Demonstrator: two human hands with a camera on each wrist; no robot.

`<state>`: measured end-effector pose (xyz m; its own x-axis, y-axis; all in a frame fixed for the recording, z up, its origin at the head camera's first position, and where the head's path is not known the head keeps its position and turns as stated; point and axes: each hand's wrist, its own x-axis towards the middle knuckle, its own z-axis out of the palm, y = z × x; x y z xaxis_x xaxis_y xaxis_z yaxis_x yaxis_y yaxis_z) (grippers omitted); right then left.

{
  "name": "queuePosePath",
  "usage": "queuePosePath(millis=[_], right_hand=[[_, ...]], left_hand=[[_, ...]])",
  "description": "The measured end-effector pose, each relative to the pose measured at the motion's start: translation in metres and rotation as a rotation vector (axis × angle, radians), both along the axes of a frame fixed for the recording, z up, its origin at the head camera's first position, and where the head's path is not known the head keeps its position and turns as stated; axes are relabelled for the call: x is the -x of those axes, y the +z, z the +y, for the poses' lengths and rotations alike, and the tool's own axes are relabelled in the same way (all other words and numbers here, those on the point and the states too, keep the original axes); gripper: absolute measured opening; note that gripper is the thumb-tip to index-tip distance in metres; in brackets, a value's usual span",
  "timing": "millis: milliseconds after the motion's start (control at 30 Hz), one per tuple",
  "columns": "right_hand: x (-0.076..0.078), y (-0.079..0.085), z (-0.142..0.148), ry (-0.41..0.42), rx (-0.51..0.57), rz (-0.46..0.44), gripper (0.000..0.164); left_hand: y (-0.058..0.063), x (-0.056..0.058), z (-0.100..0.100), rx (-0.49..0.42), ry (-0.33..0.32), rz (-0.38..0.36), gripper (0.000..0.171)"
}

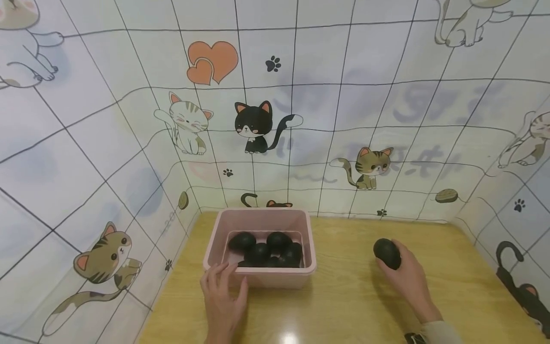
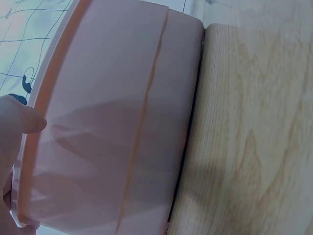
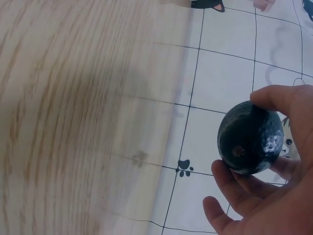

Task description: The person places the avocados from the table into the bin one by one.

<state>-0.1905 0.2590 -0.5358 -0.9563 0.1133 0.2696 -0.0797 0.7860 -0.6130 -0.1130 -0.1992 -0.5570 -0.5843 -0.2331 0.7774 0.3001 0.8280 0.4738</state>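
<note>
A dark, almost black avocado (image 1: 387,253) is held up off the table at the right, gripped between the thumb and fingers of my right hand (image 1: 408,277). In the right wrist view the avocado (image 3: 250,138) shows its brown stem end and pebbled, shiny skin. A pink plastic bin (image 1: 275,278) stands on the table left of centre, with several more avocados (image 1: 279,242) lying inside. My left hand (image 1: 224,298) holds the bin's front left rim, fingers over the edge and thumb against the outside. The left wrist view shows the thumb (image 2: 32,120) at the rim.
The yellow wood-grain table (image 1: 343,296) meets walls at the back and both sides. A white grid-patterned covering with cartoon cats (image 1: 253,126) lines them. The bin stands near the back left corner.
</note>
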Motion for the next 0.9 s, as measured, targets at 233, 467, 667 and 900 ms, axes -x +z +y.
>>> queuePosePath(millis=[233, 467, 667, 900], right_hand=[[-0.002, 0.005, -0.008, 0.02, 0.008, -0.011, 0.082], [-0.008, 0.008, -0.018, 0.051, -0.005, -0.009, 0.082], [-0.013, 0.012, -0.029, 0.076, -0.001, 0.01, 0.081], [-0.015, 0.017, -0.039, 0.096, 0.005, 0.047, 0.078]], left_hand=[[0.002, 0.0, 0.0, 0.007, 0.015, -0.008, 0.042], [0.001, -0.001, 0.0, 0.013, 0.022, -0.023, 0.042], [0.0, -0.002, 0.0, 0.016, 0.019, -0.03, 0.042], [-0.001, -0.001, 0.0, -0.011, 0.008, -0.056, 0.041]])
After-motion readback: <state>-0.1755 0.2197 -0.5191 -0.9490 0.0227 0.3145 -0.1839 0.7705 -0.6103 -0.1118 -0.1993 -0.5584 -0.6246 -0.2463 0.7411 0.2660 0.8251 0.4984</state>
